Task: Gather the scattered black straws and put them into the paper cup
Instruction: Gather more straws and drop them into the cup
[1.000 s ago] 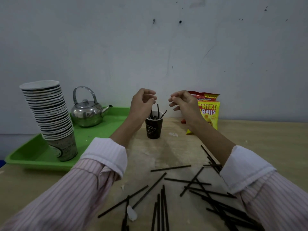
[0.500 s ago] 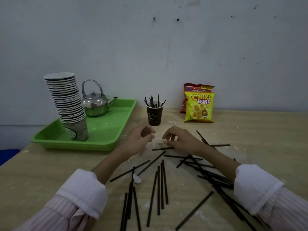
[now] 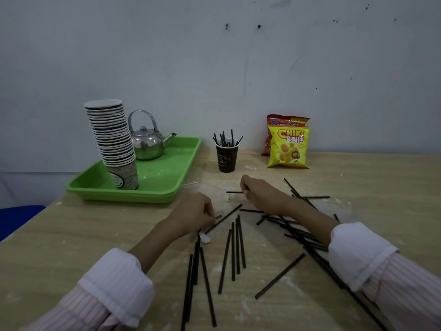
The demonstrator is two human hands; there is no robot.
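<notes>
A dark paper cup (image 3: 227, 157) stands at the back of the wooden table (image 3: 71, 240) with several black straws (image 3: 225, 139) sticking out of it. Many more black straws (image 3: 235, 252) lie scattered across the table in front of me. My left hand (image 3: 196, 212) rests on the table with its fingers pinched on the end of a straw (image 3: 218, 216). My right hand (image 3: 261, 194) is closed on another black straw (image 3: 233, 192) whose end pokes out to the left.
A green tray (image 3: 167, 177) at the back left carries a tall stack of paper cups (image 3: 112, 139) and a metal kettle (image 3: 146, 140). Two snack bags (image 3: 288, 146) lean at the wall. A bit of white paper (image 3: 205, 237) lies by my left hand.
Both hands came down from the cup to the table. The left hand slid toward me and pinched a straw; the right hand closed on a straw farther back.
</notes>
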